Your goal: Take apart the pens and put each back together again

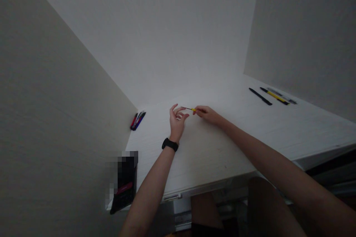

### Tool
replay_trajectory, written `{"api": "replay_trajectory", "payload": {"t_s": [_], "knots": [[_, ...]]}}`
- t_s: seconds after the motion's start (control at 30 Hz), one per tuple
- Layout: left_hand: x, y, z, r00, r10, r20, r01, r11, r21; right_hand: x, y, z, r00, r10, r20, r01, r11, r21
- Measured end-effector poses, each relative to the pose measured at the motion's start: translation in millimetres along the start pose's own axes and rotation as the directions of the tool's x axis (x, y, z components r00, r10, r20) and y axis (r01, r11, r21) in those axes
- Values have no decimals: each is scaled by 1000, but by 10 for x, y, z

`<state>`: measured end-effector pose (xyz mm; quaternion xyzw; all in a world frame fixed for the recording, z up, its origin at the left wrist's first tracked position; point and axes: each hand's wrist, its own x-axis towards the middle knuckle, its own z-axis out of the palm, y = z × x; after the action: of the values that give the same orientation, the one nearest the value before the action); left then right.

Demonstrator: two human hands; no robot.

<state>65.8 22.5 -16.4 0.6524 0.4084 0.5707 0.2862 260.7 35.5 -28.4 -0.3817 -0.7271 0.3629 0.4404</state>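
My right hand is pinching a slim yellow rod between thumb and fingertips, held level in the air above the table, roughly mid-width and toward the back. The rod is very thin, yellow near my right fingers and dark toward its far end; at this size I cannot tell exactly what it is. My left hand stands just beside that dark end, palm turned up and fingers loosely curled, holding nothing that I can see. I cannot tell whether its fingertips touch the rod, though they look very close. A black watch sits on my left wrist. In the back left corner of the table, a bunch of pens in red, blue and black lies close together. Along the right edge, well apart from my hands, lie a black pen, a yellow-and-black pen and a grey pen. The rod is with neither group. A black case with a red stripe lies at the near left edge, partly blurred.
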Motion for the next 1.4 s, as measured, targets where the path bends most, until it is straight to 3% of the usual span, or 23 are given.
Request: {"api": "replay_trajectory", "payload": {"t_s": [0.1,0.2,0.27,0.33,0.47,0.63,0.73,0.83,0.97,1.4], "knots": [[-45,28,-1,997,-25,-69,47,939,340,-23,-39,-32,998,55,-39,-51,993,102],[-118,65,-21,997,-18,-76,67,708,703,-47,-70,-46,992,109,-62,-94,974,208],[-167,63,-37,998,-52,-21,48,593,804,-52,-77,-50,989,133,-68,-112,960,255],[-202,28,-51,997,-79,13,36,580,814,-50,-77,-53,986,154,-69,-129,953,273],[-192,-101,-69,999,-28,37,-1,778,628,-43,-82,-61,985,163,-60,-140,950,277],[-41,-183,-100,999,-11,-52,22,977,213,-61,-112,-82,989,149,-19,-140,959,247],[44,-161,-143,983,-70,-169,54,994,-97,-65,-103,-91,990,138,26,-140,972,188],[84,-133,-177,953,-113,-280,34,962,-271,-55,-71,-87,990,126,57,-132,985,109],[87,-122,-182,938,-153,-312,41,940,-338,-38,-26,-71,990,120,72,-123,992,28],[90,-93,-164,939,-160,-305,59,948,-313,-8,48,-45,991,129,45,-128,991,-39]]}}
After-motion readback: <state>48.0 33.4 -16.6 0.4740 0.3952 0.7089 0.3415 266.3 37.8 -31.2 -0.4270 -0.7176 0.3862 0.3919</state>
